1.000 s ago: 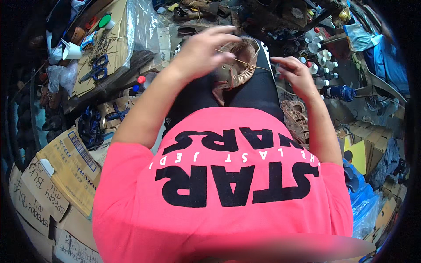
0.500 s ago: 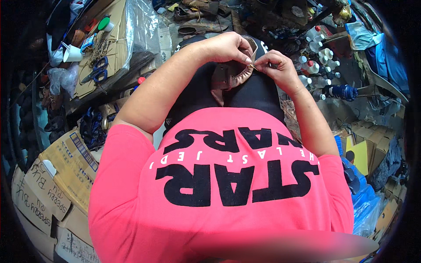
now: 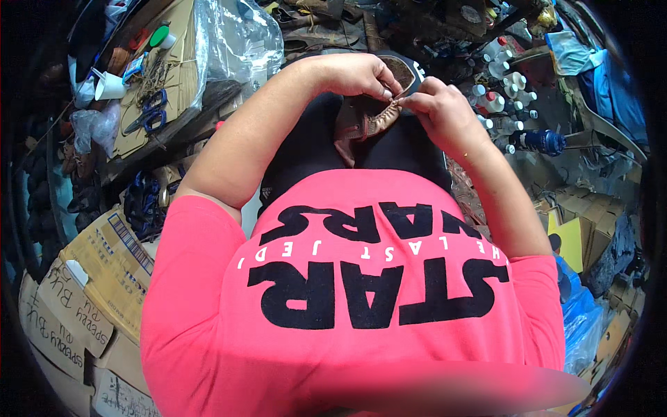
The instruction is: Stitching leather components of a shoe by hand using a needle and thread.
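Note:
A brown leather shoe upper [image 3: 380,124] with a puckered, stitched seam rests across my lap, over black trousers. My left hand [image 3: 366,75] is closed on its rim, thumb and fingers pinching the leather at the far end of the seam. Right beside it, my right hand [image 3: 445,115] has its thumb and fingertips pressed together at the same spot on the seam. Whatever lies between those right fingertips is too small to make out. Beyond the fingers, the shoe's rough brown inside [image 3: 397,69] shows. Its far end is partly hidden by my hands.
At left, blue-handled scissors [image 3: 153,115] lie on cardboard beside a white cup [image 3: 110,85] and clear plastic sheeting [image 3: 236,42]. Several capped bottles [image 3: 511,87] and a dark blue bottle [image 3: 540,142] stand right. Cardboard boxes [image 3: 76,306] fill the lower left; a blue plastic bag [image 3: 580,313] lies lower right.
My right hand has turned and come slightly nearer, its forearm and elbow shifting outward to the right. My left hand still pinches the rim, and more of the shoe's inside shows.

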Demonstrator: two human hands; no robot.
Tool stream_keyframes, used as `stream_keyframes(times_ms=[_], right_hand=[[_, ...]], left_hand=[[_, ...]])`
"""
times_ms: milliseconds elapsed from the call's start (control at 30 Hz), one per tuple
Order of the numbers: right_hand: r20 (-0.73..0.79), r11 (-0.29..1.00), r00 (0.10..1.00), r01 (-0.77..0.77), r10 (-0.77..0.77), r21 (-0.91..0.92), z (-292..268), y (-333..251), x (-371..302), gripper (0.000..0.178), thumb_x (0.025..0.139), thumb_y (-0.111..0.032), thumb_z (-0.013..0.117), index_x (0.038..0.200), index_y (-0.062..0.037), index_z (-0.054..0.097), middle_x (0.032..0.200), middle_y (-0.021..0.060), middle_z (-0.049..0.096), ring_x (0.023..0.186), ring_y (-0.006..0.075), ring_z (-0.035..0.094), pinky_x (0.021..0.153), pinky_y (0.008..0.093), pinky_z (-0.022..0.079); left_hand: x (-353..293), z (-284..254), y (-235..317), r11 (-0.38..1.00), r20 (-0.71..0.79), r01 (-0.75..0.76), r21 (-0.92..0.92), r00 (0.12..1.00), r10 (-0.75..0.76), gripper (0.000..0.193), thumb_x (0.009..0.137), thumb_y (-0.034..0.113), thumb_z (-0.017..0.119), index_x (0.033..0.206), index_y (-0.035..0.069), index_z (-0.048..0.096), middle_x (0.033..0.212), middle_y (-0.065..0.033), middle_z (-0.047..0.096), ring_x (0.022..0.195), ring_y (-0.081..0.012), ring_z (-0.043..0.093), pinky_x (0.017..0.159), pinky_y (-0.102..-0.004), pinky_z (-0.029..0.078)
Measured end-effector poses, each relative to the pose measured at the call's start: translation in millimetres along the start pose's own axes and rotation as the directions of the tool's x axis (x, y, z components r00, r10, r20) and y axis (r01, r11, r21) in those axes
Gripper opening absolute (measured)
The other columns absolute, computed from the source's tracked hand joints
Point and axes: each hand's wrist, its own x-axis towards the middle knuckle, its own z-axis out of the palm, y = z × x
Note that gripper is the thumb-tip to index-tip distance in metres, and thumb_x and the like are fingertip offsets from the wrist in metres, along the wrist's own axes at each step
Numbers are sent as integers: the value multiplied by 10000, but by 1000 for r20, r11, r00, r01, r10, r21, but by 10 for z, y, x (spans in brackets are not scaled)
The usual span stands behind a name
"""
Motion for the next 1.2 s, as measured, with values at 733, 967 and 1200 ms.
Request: stream_keyframes(times_ms=[733, 967, 1200], right_hand=[[-99, 939, 974, -166, 204, 302, 368, 461, -130, 223, 768, -210, 709, 864, -42, 597, 828, 76, 540, 789, 220, 545, 755, 304, 435], [127, -363, 608, 282, 783, 888, 3, 734, -20, 380, 962, -420, 366, 1122, -150, 580, 862, 37, 581, 765, 179, 542, 835, 462, 425], [114, 930, 948, -314, 296, 192, 86, 514, -312, 284, 922, -309, 510, 955, -73, 662, 674, 72, 605, 629, 221, 551, 679, 326, 387]], left_hand=[[-291, 289, -73, 887, -445, -96, 451, 837, 317, 162, 758, 117, 668, 895, 57, 603, 878, -112, 581, 844, -291, 594, 745, -362, 476], [-709, -140, -461, 990, -844, -104, -92, 535, -23, 176, 906, 218, 549, 914, 63, 632, 782, -45, 614, 758, -136, 576, 604, -301, 459], [-450, 78, -254, 9, -636, -636, -772, 771, -31, 339, 973, 320, 400, 785, 82, 551, 692, -35, 521, 656, -132, 503, 729, -329, 443]])
